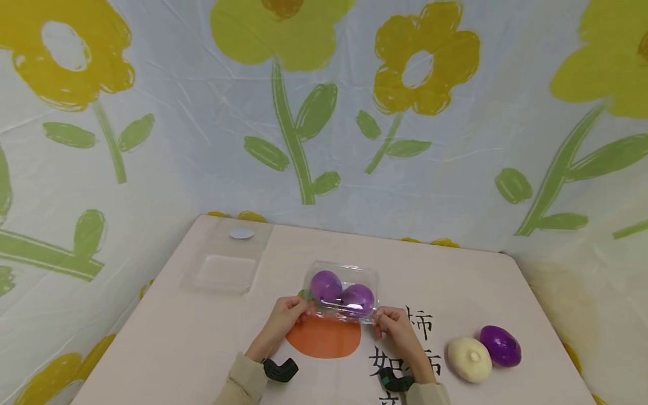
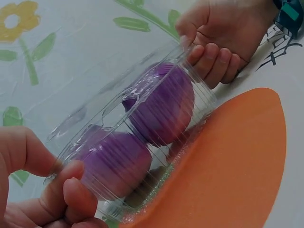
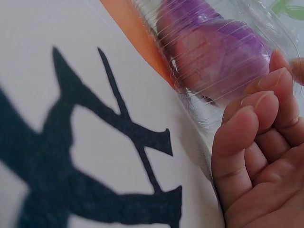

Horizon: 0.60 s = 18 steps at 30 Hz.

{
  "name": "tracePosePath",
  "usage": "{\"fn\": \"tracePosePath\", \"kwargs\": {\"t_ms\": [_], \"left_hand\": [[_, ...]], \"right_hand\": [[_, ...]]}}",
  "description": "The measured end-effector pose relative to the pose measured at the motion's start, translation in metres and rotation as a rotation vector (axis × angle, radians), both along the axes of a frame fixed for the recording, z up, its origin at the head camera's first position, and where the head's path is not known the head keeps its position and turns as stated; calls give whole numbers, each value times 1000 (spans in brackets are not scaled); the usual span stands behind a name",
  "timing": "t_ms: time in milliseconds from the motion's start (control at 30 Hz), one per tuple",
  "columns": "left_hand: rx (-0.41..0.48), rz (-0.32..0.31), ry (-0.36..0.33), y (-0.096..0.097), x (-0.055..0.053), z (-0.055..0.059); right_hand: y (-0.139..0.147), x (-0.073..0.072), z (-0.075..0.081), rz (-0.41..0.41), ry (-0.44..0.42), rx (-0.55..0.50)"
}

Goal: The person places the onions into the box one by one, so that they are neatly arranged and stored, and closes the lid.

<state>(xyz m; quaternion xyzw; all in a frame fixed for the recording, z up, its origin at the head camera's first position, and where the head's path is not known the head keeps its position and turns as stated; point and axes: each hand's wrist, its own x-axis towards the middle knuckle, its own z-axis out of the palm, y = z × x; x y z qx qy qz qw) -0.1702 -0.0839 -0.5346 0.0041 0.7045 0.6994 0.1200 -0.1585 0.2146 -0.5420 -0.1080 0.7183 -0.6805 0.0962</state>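
A lidded clear plastic clamshell box [image 1: 348,269] sits mid-table with two round purple pieces of produce [image 1: 327,286] inside. My left hand [image 1: 287,316] pinches the rim at the near left corner; in the left wrist view its thumb and fingertips [image 2: 73,171] meet at the box edge. At the near right corner, my right hand [image 1: 397,327] pinches the same rim between thumb and forefinger. Its other fingers curl beside the ribbed wall, as the right wrist view shows. Through that wall the purple pieces [image 2: 164,102] lie side by side.
Another clear plastic box [image 1: 228,270], with its lid folded back and a pale oval label [image 1: 241,233], lies at the far left. To the right, a cream-coloured round vegetable [image 1: 469,360] touches a glossy purple one [image 1: 501,346]. A flowered cloth [image 1: 349,140] hangs behind the table.
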Motion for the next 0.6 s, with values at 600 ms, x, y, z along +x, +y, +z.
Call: {"fn": "tracePosePath", "kwargs": {"t_ms": [600], "left_hand": [[25,20,23,-2,-10,-3]], "right_hand": [[-6,-14,2,-64,-101,-16]]}}
